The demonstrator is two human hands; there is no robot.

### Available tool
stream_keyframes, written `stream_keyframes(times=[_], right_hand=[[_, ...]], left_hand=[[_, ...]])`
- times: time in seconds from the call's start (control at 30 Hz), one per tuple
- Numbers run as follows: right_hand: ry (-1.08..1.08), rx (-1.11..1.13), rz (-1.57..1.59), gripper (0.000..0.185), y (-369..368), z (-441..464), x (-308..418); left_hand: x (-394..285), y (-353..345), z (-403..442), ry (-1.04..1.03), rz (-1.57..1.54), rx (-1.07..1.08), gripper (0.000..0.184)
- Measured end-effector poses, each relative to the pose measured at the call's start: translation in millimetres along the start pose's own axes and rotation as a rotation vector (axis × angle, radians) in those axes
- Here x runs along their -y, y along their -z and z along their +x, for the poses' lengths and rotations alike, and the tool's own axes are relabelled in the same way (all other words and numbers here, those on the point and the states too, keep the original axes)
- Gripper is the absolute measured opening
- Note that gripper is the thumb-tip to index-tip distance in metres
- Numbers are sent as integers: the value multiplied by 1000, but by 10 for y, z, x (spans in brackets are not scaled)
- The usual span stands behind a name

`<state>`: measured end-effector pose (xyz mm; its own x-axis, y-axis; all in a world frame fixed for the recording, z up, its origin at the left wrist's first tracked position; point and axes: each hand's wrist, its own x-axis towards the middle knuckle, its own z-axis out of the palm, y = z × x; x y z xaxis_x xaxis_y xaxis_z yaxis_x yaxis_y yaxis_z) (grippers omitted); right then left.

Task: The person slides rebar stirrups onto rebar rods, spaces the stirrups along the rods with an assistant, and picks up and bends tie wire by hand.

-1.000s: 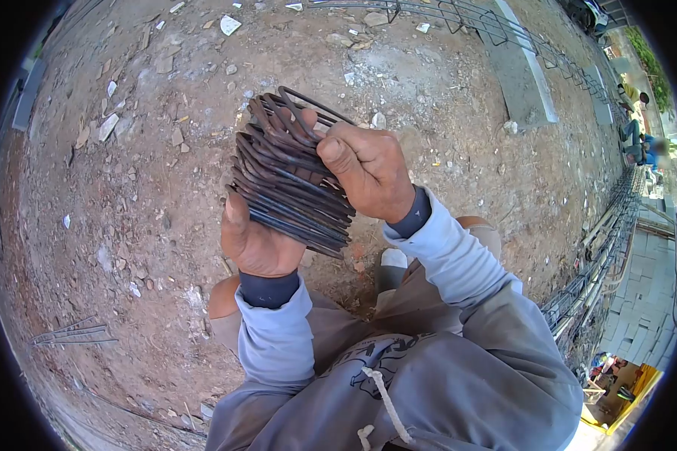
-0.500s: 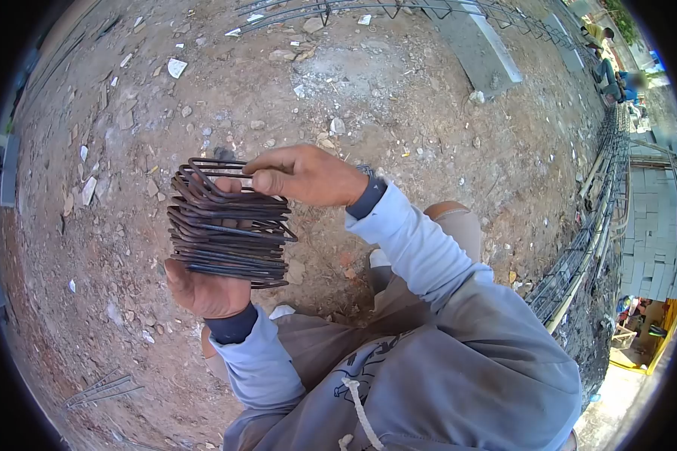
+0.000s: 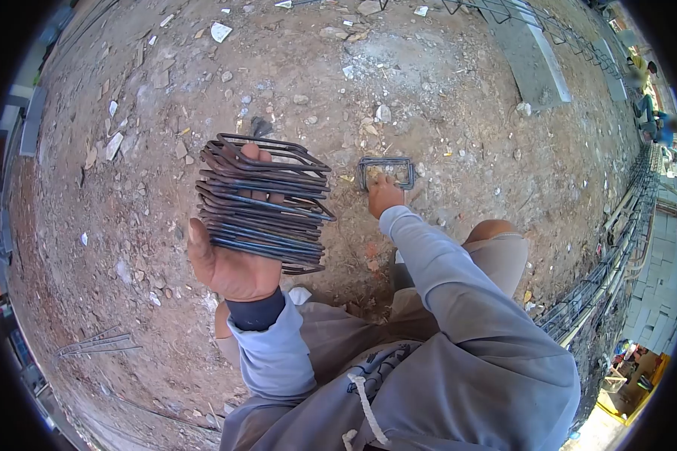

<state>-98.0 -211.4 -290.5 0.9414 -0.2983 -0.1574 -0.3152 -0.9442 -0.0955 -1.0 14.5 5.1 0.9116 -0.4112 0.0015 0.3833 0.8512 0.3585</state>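
Note:
A thick stack of rusty rectangular rebar stirrups (image 3: pixel 267 207) is threaded over my left hand (image 3: pixel 241 263). The fingers pass up through the loops and show between the bars, while the thumb stands out to the left. To the right, a smaller bunch of rebar stirrups (image 3: pixel 387 160) lies on the dirt. My right hand (image 3: pixel 386 197) reaches down to its near side, with the fingers bent at the bars. The fingertips are partly hidden.
Stones and pale rubble are strewn over the dirt ground (image 3: pixel 150 225). Long rebar cages (image 3: pixel 579 301) run along the right. A grey board (image 3: pixel 515 52) lies at the upper right, thin rods (image 3: pixel 101 344) at the lower left. Other people (image 3: pixel 658 124) sit far right.
My right hand has left the held stack and moved right and down to the stirrups on the ground. The stack in my left hand appears farther right, and the view has shifted.

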Motion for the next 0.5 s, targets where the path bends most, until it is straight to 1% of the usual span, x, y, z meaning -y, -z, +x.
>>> stream_keyframes(times=[0.07,0.17,0.27,0.37,0.47,0.5], right_hand=[[10,30,-76,23,-2,40,11],[34,58,42,18,113,95,-51],[87,-12,169,13,596,261,-36],[22,-121,175,10,816,500,-197],[-9,-185,165,10,1077,612,-335],[-7,-149,193,11,1103,629,-355]], left_hand=[[6,-11,-17,-3,51,-18,74],[-10,23,-18,11,71,-29,74],[-3,49,20,24,67,-1,75],[53,31,91,15,78,7,75],[94,-20,117,23,27,-56,67],[101,3,119,40,30,-41,67]])
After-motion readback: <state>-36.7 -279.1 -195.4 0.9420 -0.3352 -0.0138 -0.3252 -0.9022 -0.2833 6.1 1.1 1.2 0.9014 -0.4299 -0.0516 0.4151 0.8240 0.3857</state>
